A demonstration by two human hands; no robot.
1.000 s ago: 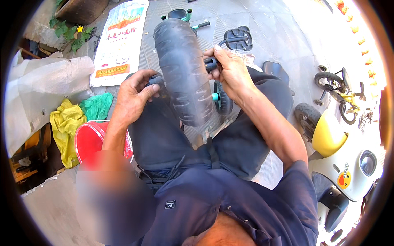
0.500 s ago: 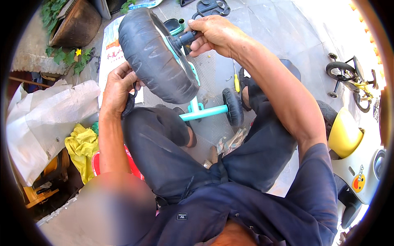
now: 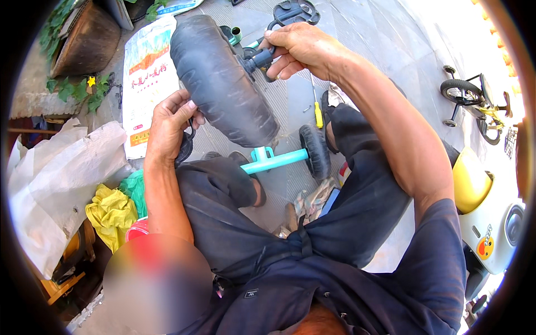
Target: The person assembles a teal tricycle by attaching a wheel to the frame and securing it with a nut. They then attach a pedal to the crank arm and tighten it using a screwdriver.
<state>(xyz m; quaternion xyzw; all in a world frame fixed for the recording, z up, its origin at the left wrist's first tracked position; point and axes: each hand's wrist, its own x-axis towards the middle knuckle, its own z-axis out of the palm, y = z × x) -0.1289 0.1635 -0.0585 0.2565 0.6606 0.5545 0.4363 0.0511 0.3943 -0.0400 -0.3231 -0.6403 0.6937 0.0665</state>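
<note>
1. The black wheel (image 3: 223, 81) is held at upper centre.
2. The crank (image 3: 261, 58) is gripped by the half-curled right hand (image 3: 310, 50); a dark part (image 3: 186, 146) is pinched by the left hand (image 3: 172, 118), fingers nearly closed.
3. Both sides are probably best supported evenly, without twisting.
4. Less of the wheel's side face is shown than half a second ago.

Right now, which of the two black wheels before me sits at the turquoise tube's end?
The small black wheel, on the right end of the turquoise tube. The large ribbed black wheel is between the left fingers and right fingers.
</note>
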